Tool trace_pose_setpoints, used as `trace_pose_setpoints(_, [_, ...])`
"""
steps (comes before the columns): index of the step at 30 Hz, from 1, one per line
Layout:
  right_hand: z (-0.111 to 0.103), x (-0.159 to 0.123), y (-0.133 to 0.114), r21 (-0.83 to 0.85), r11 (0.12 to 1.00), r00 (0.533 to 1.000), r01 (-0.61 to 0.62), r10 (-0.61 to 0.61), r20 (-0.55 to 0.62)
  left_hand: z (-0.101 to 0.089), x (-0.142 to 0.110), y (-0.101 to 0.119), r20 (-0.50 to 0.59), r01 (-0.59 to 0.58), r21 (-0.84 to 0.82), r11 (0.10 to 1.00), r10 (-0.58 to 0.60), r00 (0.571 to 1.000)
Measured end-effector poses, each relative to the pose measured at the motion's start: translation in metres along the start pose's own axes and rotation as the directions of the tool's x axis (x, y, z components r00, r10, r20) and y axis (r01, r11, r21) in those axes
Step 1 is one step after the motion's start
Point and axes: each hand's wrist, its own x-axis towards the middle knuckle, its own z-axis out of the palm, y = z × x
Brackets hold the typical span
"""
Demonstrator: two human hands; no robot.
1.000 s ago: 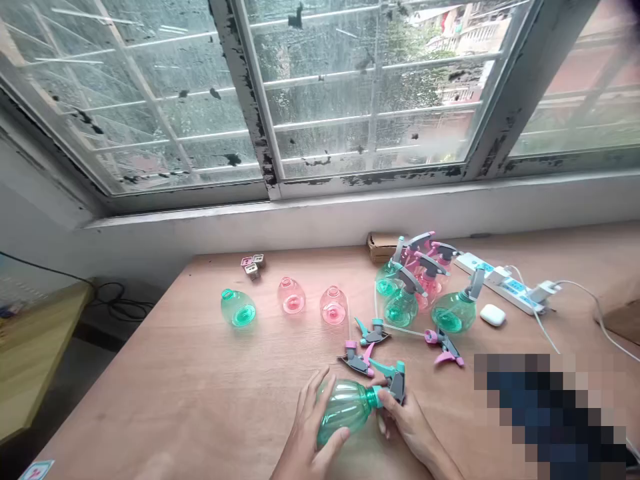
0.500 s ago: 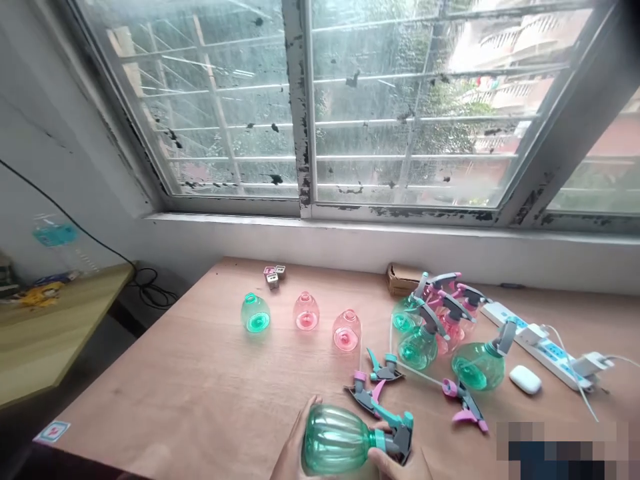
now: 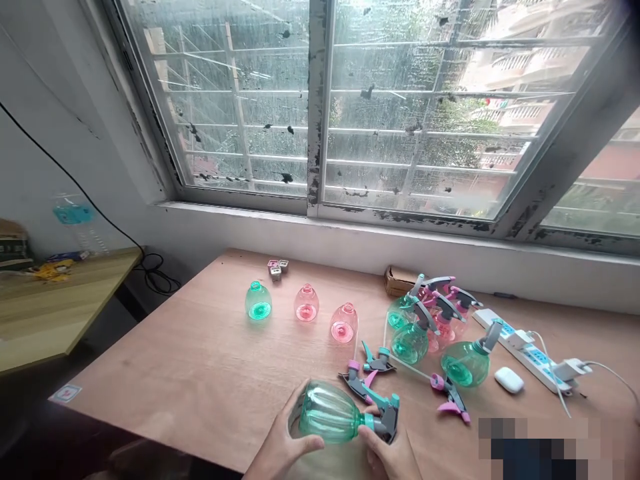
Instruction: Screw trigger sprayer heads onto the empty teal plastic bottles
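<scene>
I hold a ribbed green spray bottle (image 3: 327,417) on its side just above the wooden table (image 3: 210,373). My left hand (image 3: 281,448) wraps round its round body. My right hand (image 3: 385,455) grips the neck, at the teal and grey trigger head (image 3: 386,415) fitted there. Beyond it lie loose trigger heads: a pink and grey one (image 3: 358,381), a teal one (image 3: 377,360) and another pink one (image 3: 450,399).
A green open bottle (image 3: 258,301) and two pink open bottles (image 3: 306,303) (image 3: 344,323) stand in a row. Several assembled spray bottles (image 3: 430,320) cluster at the right, beside a power strip (image 3: 525,343), a white earbud case (image 3: 509,380) and a small cardboard box (image 3: 397,280). A second table (image 3: 55,307) stands left.
My view has swung left and tilted up, showing more window and the side table. Both hands keep hold of the green bottle, which now lies lower in view.
</scene>
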Motion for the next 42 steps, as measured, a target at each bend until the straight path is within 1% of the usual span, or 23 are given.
trace_pose_setpoints(2, [0.002,-0.001,0.003,0.020,0.999,0.997,0.041,-0.040,-0.059,0.001,0.001,0.000,0.000,-0.005,-0.031,1.000,0.005,1.000])
trace_pose_setpoints(5, [0.004,-0.002,0.008,0.041,0.996,0.994,0.080,-0.077,-0.081,0.003,0.000,-0.001,-0.015,-0.013,-0.037,0.999,0.013,1.000])
trace_pose_setpoints(10, [0.005,0.002,0.015,0.126,0.984,0.986,0.123,-0.107,-0.127,0.005,-0.003,0.001,-0.015,-0.006,0.030,1.000,0.007,1.000])
trace_pose_setpoints(11, [0.005,0.003,0.017,0.110,0.987,0.987,0.120,-0.106,-0.124,0.004,-0.003,0.002,-0.013,-0.004,0.053,0.999,0.005,1.000])
trace_pose_setpoints(13, [0.004,0.004,0.019,0.066,0.991,0.992,0.112,-0.108,-0.060,0.002,-0.004,0.001,0.004,-0.012,0.098,0.995,0.012,1.000])
trace_pose_setpoints(14, [0.003,0.005,0.020,0.061,0.990,0.989,0.130,-0.125,-0.079,0.000,-0.005,0.001,0.010,-0.018,0.112,0.994,0.017,1.000])
trace_pose_setpoints(16, [0.003,0.005,0.020,0.058,0.989,0.988,0.138,-0.134,-0.078,-0.003,-0.005,-0.001,0.020,-0.027,0.125,0.992,0.025,0.999])
trace_pose_setpoints(18, [0.003,0.004,0.016,0.058,0.989,0.988,0.138,-0.134,-0.074,-0.005,-0.004,-0.003,0.027,-0.031,0.124,0.992,0.028,0.999])
trace_pose_setpoints(23, [0.001,0.002,0.005,0.091,0.989,0.994,0.112,-0.111,-0.017,-0.005,-0.001,-0.004,0.035,-0.038,0.131,0.991,0.034,0.999])
trace_pose_setpoints(27, [0.002,0.000,0.002,0.132,0.986,0.994,0.104,-0.098,-0.045,-0.004,-0.002,-0.003,0.019,-0.047,0.169,0.984,0.045,0.999])
trace_pose_setpoints(31, [0.004,-0.001,0.000,0.142,0.984,0.993,0.105,-0.094,-0.076,-0.001,-0.001,-0.008,-0.021,-0.062,0.204,0.977,0.068,0.997])
trace_pose_setpoints(35, [0.005,0.001,-0.003,0.138,0.984,0.991,0.116,-0.105,-0.081,0.000,0.004,-0.012,-0.044,-0.055,0.230,0.972,0.067,0.997])
trace_pose_setpoints(42, [0.002,0.005,-0.002,0.144,0.976,0.984,0.166,-0.154,-0.085,0.000,0.008,-0.006,-0.032,-0.087,0.295,0.952,0.101,0.994])
